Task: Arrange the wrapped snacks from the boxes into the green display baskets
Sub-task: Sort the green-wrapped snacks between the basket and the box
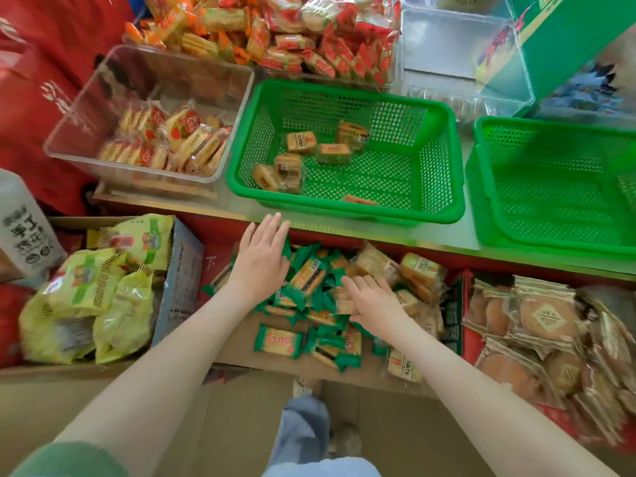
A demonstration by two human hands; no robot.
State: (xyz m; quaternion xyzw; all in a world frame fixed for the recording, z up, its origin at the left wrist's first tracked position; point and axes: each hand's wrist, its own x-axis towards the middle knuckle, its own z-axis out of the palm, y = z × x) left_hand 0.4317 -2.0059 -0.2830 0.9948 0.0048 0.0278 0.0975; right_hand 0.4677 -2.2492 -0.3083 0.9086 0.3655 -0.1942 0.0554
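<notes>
A green basket (444, 160) on the counter holds several clear-wrapped tan snacks (301, 142) on its left side. To its right sits a second green basket (481, 180), with nothing visible inside. Below the counter, a cardboard box (241, 349) is filled with green-wrapped snacks (278, 342) mixed with clear-wrapped tan ones (421, 266). My left hand (261, 256) hovers flat over the box's far left corner, fingers straight, holding nothing. My right hand (373, 297) reaches down into the pile with fingers spread on the packets; no packet is clearly gripped.
A clear bin (86, 108) of red-labelled biscuits stands left of the first basket. Heaped red and orange packets (292, 39) lie behind. An open box with yellow-green bags (89, 297) is at the left; round wrapped cakes (543, 318) fill a box at the right.
</notes>
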